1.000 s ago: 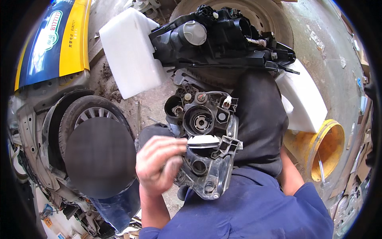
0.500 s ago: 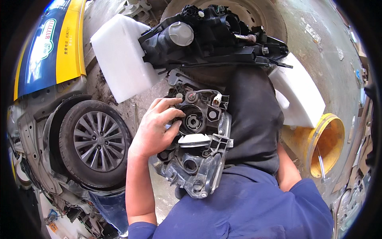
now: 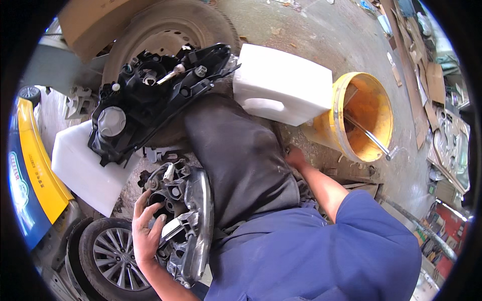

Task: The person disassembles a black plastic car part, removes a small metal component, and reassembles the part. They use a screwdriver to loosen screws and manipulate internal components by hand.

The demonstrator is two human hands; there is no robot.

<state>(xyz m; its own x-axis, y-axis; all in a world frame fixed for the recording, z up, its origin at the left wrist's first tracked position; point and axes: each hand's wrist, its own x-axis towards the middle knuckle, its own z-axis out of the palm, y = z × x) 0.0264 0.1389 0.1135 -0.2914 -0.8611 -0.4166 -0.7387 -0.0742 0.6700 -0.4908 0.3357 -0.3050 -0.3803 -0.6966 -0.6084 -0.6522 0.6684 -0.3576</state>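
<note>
An old headlight [image 3: 199,220] with its back side up leans beside my left thigh, its round rear openings showing. My left hand [image 3: 146,232] grips it, fingers hooked at a round opening and thumb near a white part. Beyond my knee a second, black headlight [image 3: 150,95] with a grey round cap lies across a white foam block [image 3: 83,160] and an upright tyre [image 3: 211,25]. My right hand [image 3: 296,157] is low beside my right leg with its fingers curled; a small dark spot shows at them, too small to name.
A second white foam block [image 3: 286,80] stands at the right, against a yellow bucket [image 3: 340,120] with a metal rod [image 3: 369,135] in it. At the left are a car wheel [image 3: 118,256] and a blue-and-yellow car panel [image 3: 37,170]. Cardboard [image 3: 100,20] stands at the far left.
The view has swung to the right, so things sit further left in it. My right hand, hidden before, now shows beside my leg. My left hand stays on the old headlight.
</note>
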